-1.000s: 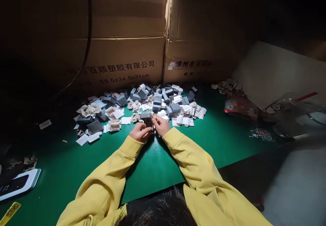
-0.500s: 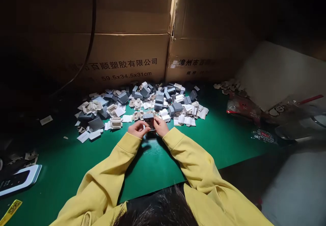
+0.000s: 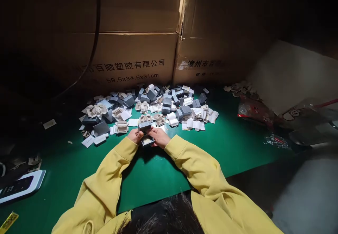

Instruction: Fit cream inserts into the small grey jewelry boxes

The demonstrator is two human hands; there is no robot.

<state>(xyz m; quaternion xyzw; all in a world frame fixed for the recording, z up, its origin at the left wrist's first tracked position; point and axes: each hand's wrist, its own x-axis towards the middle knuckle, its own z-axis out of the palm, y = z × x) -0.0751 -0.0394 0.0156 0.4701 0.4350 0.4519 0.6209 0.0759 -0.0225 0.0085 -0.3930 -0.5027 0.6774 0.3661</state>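
Between my hands is a small dark grey box (image 3: pixel 145 125), with its lid raised and a pale inside showing in the lower half. My left hand (image 3: pixel 135 136) grips its left side, fingers curled round it. From the right, my right hand (image 3: pixel 158 137) holds the same box, thumb and fingers closed near the hinge side. Just beyond my hands lies a pile of small dark grey boxes (image 3: pixel 166 104) mixed with white and tan folded card inserts (image 3: pixel 121 126). What exactly sits inside the held box is too small to make out.
Large cardboard cartons (image 3: pixel 132 51) stand behind the pile on the green table (image 3: pixel 158 177). At the left lie a white device with a dark panel (image 3: pixel 23 186) and a yellow strip (image 3: pixel 9 222). A red-and-clear plastic bag (image 3: pixel 255 110) lies at the right.
Both hands have moved slightly left and nearer to me with the box. The box now stands open towards me, its pale inside in sight.
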